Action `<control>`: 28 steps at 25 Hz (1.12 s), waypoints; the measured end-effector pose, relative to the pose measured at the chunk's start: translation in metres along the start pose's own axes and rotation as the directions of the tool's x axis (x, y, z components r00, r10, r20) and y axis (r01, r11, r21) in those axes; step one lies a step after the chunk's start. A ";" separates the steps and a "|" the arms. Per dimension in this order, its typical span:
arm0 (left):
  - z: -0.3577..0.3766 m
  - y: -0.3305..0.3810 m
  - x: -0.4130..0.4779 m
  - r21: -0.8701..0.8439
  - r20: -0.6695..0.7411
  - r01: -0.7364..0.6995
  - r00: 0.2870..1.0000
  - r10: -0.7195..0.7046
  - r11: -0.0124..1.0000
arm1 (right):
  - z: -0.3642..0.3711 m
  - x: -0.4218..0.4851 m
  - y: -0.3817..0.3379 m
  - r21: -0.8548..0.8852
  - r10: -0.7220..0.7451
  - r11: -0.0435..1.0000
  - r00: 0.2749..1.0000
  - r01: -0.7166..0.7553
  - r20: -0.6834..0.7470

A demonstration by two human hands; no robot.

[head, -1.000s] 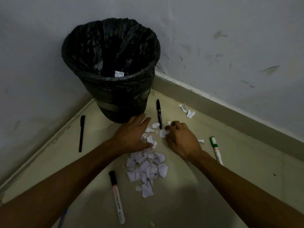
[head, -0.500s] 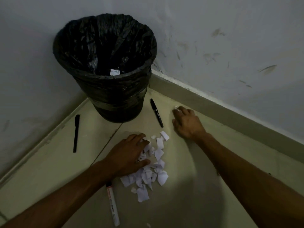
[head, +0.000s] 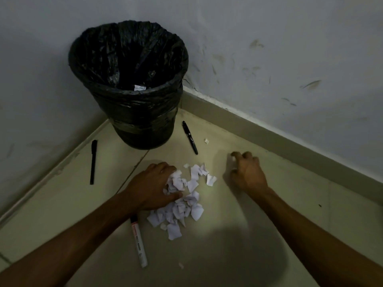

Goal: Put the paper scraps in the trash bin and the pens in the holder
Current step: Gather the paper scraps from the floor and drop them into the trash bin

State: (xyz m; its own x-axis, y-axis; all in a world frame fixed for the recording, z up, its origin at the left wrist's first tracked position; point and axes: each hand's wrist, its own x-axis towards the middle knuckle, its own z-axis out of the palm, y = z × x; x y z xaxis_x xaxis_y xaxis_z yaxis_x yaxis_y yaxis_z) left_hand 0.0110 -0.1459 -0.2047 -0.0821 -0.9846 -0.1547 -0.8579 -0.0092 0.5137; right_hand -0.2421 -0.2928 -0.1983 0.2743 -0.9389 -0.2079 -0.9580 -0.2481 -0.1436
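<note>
Black plastic-lined round trash bin (head: 143,121) stands in the wall corner at 12 o'clock; one white scrap (head: 139,87) lies inside it. A pile of torn white paper scraps (head: 182,201) sits on the beige floor (head: 238,235) at centre. Left hand (head: 151,187) rests at the pile's 9 o'clock edge, fingers curled onto the scraps. Right hand (head: 248,172), at 3 o'clock of the pile, has fingers bent, tips pressing a small scrap on the floor. Slim black pen (head: 93,161) lies at 10 o'clock, black capped pen (head: 190,137) at 1 o'clock, white marker (head: 138,243) at 7 o'clock.
</note>
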 end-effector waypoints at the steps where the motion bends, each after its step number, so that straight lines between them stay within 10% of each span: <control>1: -0.003 0.005 -0.002 0.015 -0.016 -0.008 1.000 0.008 1.000 | 0.011 -0.007 -0.003 0.012 -0.021 1.000 0.999 0.020 0.049; 7: 0.003 -0.008 -0.006 -0.073 0.087 0.132 0.988 -0.125 0.989 | 0.004 0.023 -0.043 0.295 -0.235 0.932 0.971 0.213 0.043; 13: 0.007 -0.016 -0.002 -0.059 0.133 0.186 0.975 -0.177 0.981 | -0.006 0.066 -0.045 -0.004 -0.409 0.907 0.884 0.421 0.226; 18: 0.009 -0.010 -0.004 -0.066 0.109 0.144 0.985 -0.136 0.987 | 0.021 0.005 -0.049 0.202 -0.571 0.820 0.794 0.536 0.210; 23: 0.001 -0.013 -0.010 0.031 0.143 0.189 0.971 -0.191 0.982 | 0.001 -0.013 -0.028 0.238 -0.263 0.944 0.956 0.227 0.133; 28: 0.001 0.007 -0.026 0.083 0.189 0.205 0.958 -0.217 0.975 | 0.012 -0.046 -0.048 0.163 -0.384 0.923 0.841 0.348 0.381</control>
State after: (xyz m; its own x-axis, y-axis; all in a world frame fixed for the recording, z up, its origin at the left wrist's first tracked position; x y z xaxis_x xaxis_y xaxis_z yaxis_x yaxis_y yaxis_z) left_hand 0.0072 -0.1201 -0.1978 0.0123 -0.9079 -0.4190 -0.8956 -0.1963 0.3992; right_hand -0.2072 -0.2352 -0.1933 0.6306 -0.6032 -0.4883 -0.7753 -0.5171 -0.3626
